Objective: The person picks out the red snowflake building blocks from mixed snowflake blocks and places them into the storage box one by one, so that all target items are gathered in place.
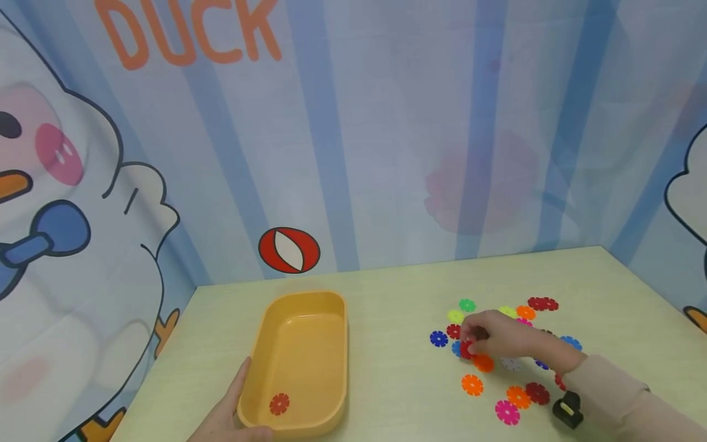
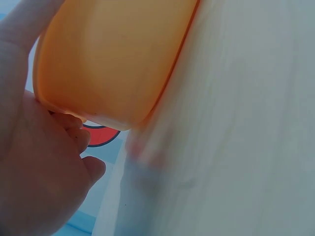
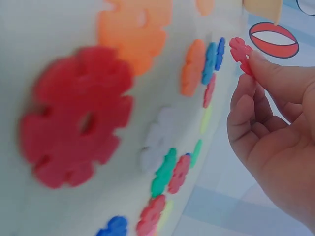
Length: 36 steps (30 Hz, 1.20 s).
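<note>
My right hand (image 1: 501,335) pinches a red snowflake-shaped plastic disc (image 3: 240,50) between thumb and fingertips, just over the scattered pieces on the table. Around it lie a blue disc (image 1: 439,339), an orange disc (image 1: 472,385), a pink disc (image 1: 507,412) and several others in green, yellow, white and dark red. At the left, a yellow plastic tray (image 1: 309,344) stands on the table with one red disc (image 1: 279,404) inside. My left hand (image 1: 223,417) grips the tray's near-left corner, thumb on the near side and fingers along the left wall.
A small black object (image 1: 567,410) sits by my right sleeve, near the discs. The pale wooden table (image 1: 397,344) runs between tray and discs. Behind it hangs a blue striped cloth (image 1: 386,135) printed with cartoon ducks.
</note>
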Tool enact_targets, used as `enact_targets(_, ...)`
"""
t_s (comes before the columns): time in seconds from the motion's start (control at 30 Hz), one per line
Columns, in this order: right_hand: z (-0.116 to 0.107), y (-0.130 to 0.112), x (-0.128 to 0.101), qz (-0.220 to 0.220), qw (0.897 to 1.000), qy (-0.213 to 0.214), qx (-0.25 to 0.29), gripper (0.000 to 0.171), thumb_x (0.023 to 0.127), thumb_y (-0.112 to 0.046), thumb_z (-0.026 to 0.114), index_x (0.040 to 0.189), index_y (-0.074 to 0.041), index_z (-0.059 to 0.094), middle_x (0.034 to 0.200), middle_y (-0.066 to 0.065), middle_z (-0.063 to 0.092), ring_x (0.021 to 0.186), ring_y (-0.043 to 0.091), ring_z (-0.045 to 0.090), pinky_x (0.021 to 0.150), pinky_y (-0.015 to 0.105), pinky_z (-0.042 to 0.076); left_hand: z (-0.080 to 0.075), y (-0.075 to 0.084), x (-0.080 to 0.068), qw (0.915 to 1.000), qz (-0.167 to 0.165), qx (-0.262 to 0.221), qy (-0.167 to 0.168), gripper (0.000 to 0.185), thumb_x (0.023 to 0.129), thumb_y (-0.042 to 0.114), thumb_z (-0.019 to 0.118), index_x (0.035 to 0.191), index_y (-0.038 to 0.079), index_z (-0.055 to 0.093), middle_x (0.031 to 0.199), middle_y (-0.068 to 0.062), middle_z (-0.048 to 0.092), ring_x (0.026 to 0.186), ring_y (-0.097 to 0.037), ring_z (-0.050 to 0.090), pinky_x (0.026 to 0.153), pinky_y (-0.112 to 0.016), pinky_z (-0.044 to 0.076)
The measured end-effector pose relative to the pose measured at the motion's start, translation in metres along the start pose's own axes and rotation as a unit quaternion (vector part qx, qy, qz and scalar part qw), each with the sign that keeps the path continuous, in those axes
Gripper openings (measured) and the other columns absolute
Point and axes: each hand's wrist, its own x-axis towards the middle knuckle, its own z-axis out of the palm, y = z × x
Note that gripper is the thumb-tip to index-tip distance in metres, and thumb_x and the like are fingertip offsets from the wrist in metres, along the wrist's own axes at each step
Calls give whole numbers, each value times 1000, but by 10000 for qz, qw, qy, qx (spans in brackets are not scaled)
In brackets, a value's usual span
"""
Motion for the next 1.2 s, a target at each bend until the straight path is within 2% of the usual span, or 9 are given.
enact_targets(0.3, -5, -26, 20, -545, 9984, -76, -116, 9, 88, -6, 68, 92, -13, 64, 76, -7, 55, 72, 10, 50, 62, 20, 49, -3, -1, 1, 9999, 33, -55, -78, 116, 88, 25, 71, 147, 31, -29, 156, -30, 6, 116, -30, 58, 93, -49, 53)
enact_targets(0.53, -8, -61, 44, -927, 9956, -63, -158, 8, 89, -5, 67, 93, -11, 65, 75, -6, 55, 68, 9, 49, 61, 21, 51, -3, 0, 0, 9991, -20, 369, 219, 118, 86, 29, 73, 149, 26, -26, 155, -32, 8, 115, -30, 58, 92, -49, 54)
enact_targets(0.63, -8, -79, 55, -1070, 9940, -80, -209, 8, 89, -5, 66, 93, -13, 65, 75, -6, 56, 69, 9, 49, 63, 21, 51, -3, 0, 0, 9990, -35, 373, 232, 117, 87, 29, 73, 149, 26, -26, 155, -30, 7, 115, -30, 58, 93, -49, 54)
enact_targets(0.83, 1, -111, 79, -1356, 9903, -279, -140, 9, 91, -6, 65, 93, -14, 65, 76, -6, 57, 69, 9, 49, 62, 21, 50, -3, 0, 0, 9996, 5, 251, 131, 116, 88, 28, 72, 149, 27, -27, 156, -30, 7, 115, -29, 57, 93, -49, 53)
enact_targets(0.97, 11, -127, 93, -1504, 9878, -402, -36, 9, 91, -6, 65, 94, -14, 65, 77, -7, 60, 69, 8, 51, 65, 22, 52, -3, 0, 0, 9993, 27, 332, 154, 117, 87, 28, 72, 149, 26, -27, 155, -31, 8, 116, -30, 57, 93, -49, 53)
enact_targets(1.2, 24, -150, 120, -1640, 9858, -360, 10, 8, 90, -5, 66, 95, -11, 66, 76, -6, 59, 70, 9, 51, 64, 19, 50, -2, 1, 1, 9998, 16, 177, 55, 116, 88, 28, 71, 149, 27, -28, 155, -30, 10, 115, -29, 58, 93, -49, 54)
